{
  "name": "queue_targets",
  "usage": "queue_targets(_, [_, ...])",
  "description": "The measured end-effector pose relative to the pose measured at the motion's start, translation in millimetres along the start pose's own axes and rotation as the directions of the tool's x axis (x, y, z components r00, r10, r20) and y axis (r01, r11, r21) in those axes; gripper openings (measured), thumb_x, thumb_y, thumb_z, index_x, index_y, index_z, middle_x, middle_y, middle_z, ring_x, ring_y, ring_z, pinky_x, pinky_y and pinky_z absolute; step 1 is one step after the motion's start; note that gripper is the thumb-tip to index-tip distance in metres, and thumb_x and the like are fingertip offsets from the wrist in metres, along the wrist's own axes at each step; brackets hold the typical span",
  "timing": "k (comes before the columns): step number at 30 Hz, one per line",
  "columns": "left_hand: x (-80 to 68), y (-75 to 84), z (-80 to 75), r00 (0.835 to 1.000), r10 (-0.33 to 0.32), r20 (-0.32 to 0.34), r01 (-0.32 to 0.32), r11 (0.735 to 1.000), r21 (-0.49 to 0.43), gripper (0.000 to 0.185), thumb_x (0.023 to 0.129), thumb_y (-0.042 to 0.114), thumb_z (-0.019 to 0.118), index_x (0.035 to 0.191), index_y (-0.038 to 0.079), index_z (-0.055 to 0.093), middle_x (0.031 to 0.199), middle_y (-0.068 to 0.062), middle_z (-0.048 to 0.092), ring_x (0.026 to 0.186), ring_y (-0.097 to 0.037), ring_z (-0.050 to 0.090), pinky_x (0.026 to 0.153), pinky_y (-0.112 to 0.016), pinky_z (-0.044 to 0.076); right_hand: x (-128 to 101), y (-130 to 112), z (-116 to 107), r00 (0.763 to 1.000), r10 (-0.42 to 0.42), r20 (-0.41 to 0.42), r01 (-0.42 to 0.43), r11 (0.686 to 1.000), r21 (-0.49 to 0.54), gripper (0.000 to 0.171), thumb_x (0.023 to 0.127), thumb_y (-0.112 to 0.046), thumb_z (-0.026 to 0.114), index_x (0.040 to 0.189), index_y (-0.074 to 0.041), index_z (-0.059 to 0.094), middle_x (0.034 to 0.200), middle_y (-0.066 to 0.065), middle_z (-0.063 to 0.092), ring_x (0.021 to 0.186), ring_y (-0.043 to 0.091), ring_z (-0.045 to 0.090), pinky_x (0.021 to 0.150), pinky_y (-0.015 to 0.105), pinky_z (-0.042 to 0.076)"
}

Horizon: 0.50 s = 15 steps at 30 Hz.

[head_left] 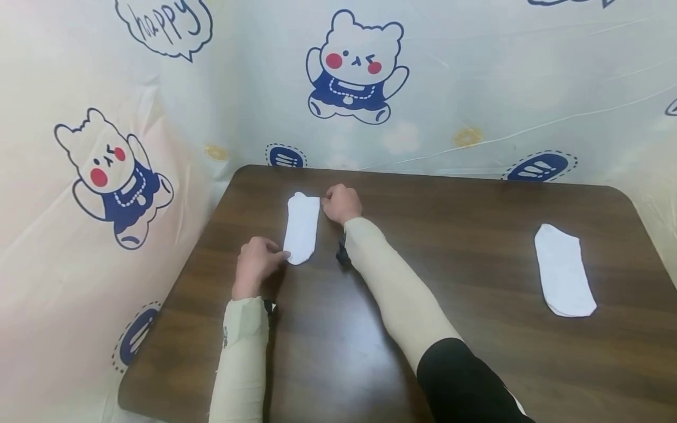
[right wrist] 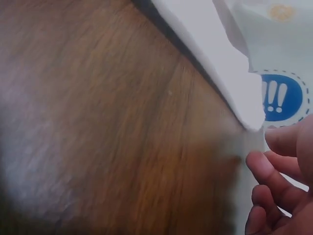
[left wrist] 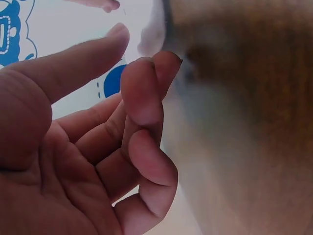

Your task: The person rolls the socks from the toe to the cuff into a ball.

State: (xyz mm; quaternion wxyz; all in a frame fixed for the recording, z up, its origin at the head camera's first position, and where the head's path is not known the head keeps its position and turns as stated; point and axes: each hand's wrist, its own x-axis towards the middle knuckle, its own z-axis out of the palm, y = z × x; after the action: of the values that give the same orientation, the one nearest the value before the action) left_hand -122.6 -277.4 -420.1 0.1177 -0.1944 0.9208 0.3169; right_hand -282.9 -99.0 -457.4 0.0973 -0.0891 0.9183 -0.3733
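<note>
A white sock (head_left: 302, 228) lies flat on the dark wooden table (head_left: 433, 258), left of the middle. My left hand (head_left: 257, 263) is at the sock's near end, one fingertip touching its edge. In the left wrist view its fingers (left wrist: 145, 93) are loosely curled with nothing between them, and the sock's edge (left wrist: 152, 30) lies just beyond. My right hand (head_left: 341, 203) is at the sock's far right corner, fingers curled. In the right wrist view its fingertips (right wrist: 274, 141) pinch that sock corner (right wrist: 249, 115).
A second white sock (head_left: 563, 271) lies flat near the table's right side. A cartoon-bear printed sheet (head_left: 354, 70) walls the table at the back and left. Bare wood shows between the two socks and along the front edge.
</note>
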Motion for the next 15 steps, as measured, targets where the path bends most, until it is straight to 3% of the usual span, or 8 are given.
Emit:
queue_targets(5, [2.8, -1.9, 5.1, 1.000, -0.017, 0.001, 0.017, 1.000, -0.022, 0.025, 0.091, 0.025, 0.077, 0.098, 0.001, 0.075, 0.086, -0.014, 0.069, 0.076, -0.030, 0.062, 0.069, -0.040, 0.052, 9.7, -4.9, 9.2, 1.000, 0.000, 0.029, 0.001, 1.000, -0.023, 0.031, 0.101, -0.027, 0.060, 0.078, -0.012, 0.073, 0.069, 0.003, 0.063, 0.068, 0.020, 0.058, 0.061, 0.035, 0.044])
queue_targets(15, [7.9, 1.4, 10.0, 1.000, -0.015, -0.023, 0.014, 0.999, -0.045, 0.019, 0.090, 0.019, 0.078, 0.094, 0.001, 0.075, 0.086, -0.015, 0.067, 0.079, -0.031, 0.060, 0.070, -0.039, 0.051, 17.9, -9.1, 19.0, 1.000, -0.016, -0.018, 0.015, 0.999, -0.033, 0.020, 0.099, -0.026, 0.064, 0.091, -0.015, 0.077, 0.078, -0.002, 0.066, 0.074, 0.019, 0.060, 0.066, 0.035, 0.047])
